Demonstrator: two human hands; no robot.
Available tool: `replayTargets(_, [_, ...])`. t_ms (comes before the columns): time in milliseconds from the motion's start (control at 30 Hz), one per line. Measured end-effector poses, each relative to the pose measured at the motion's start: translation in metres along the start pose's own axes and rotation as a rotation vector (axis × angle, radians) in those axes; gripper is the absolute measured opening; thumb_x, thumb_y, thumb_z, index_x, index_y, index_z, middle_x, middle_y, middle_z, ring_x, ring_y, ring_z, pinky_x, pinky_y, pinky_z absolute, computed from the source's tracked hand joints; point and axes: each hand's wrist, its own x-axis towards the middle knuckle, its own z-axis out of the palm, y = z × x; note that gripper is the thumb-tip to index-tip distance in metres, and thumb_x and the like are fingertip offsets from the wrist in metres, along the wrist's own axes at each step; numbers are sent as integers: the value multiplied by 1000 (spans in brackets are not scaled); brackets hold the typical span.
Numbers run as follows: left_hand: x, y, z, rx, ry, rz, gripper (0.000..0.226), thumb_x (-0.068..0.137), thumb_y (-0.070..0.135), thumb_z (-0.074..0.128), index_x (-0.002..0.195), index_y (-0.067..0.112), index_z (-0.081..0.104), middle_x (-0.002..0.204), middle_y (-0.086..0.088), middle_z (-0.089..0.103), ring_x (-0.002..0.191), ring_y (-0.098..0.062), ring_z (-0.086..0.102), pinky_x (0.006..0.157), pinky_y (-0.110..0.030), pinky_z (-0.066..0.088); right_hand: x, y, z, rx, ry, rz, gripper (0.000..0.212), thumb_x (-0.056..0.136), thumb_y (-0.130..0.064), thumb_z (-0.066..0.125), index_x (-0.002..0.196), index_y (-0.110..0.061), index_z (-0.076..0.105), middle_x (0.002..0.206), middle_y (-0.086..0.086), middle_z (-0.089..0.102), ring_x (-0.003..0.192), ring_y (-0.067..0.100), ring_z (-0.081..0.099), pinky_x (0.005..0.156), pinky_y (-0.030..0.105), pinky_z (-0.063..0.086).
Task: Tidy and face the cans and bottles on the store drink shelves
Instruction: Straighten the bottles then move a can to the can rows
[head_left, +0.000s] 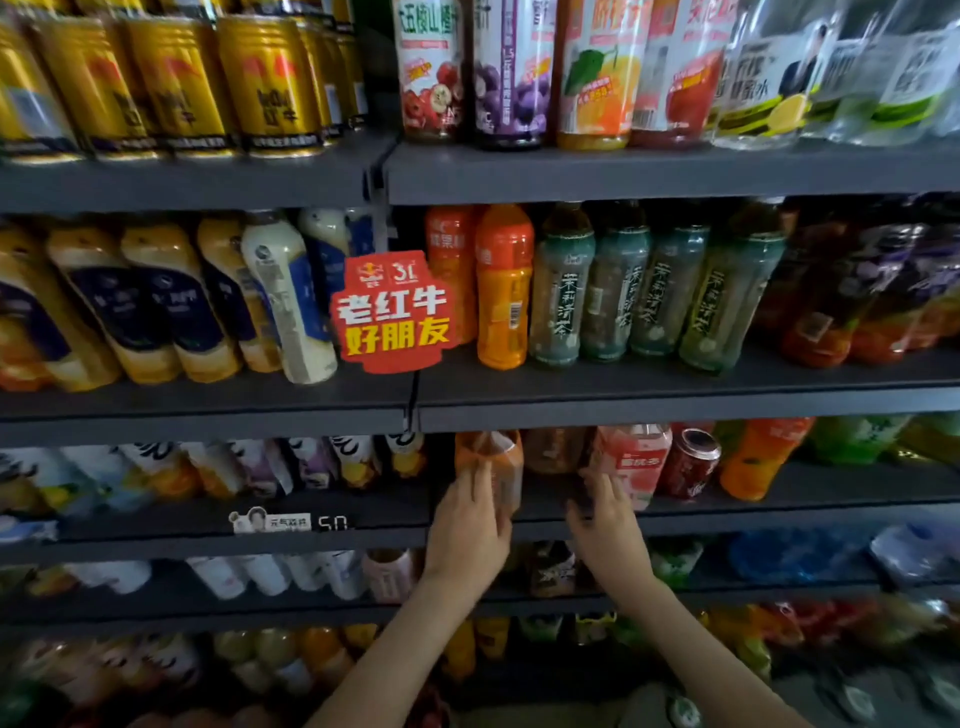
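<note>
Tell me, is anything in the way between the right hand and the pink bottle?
No, nothing visible is in the way. The right hand is at the left side of the pink bottle, near the front edge of the shelf. The red can stands on the bottle's other side, not between them.
</note>
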Motion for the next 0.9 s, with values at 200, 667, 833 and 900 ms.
replayTargets(200, [36, 23, 40, 23, 126, -224, 78, 89, 33, 59, 148, 8, 15, 150, -13, 25, 138, -29, 26, 114, -36, 25, 27, 45, -17, 10, -88, -72, 44, 88, -5, 60, 129, 0, 46, 121, 15, 51, 112, 29, 48, 92, 30, 41])
replayTargets(667, [57, -6, 88, -224, 237, -337, 107, 74, 20, 79, 150, 20, 4, 154, -9, 8, 138, -28, 15, 108, -45, 34, 44, 55, 45, 149, -221, -192, 45, 92, -19, 58, 133, -6, 43, 128, 9, 47, 122, 22, 44, 95, 21, 35])
replayTargets(833, [55, -33, 94, -650, 249, -327, 101, 64, 67, 69, 143, 27, 20, 140, -5, 42, 123, -17, 47, 102, -39, 43, 62, 36, 87, 357, -254, -150, 80, 83, -25, 71, 144, -7, 23, 141, 12, 37, 127, 23, 44, 99, 22, 39])
replayTargets(900, [50, -43, 91, -602, 194, -279, 75, 78, 47, 68, 139, 25, 29, 132, -3, 51, 113, -10, 51, 94, -26, 43, 62, 28, 102, 356, -242, -101, 98, 78, -30, 75, 148, -9, 11, 145, 14, 29, 130, 28, 40, 102, 36, 42])
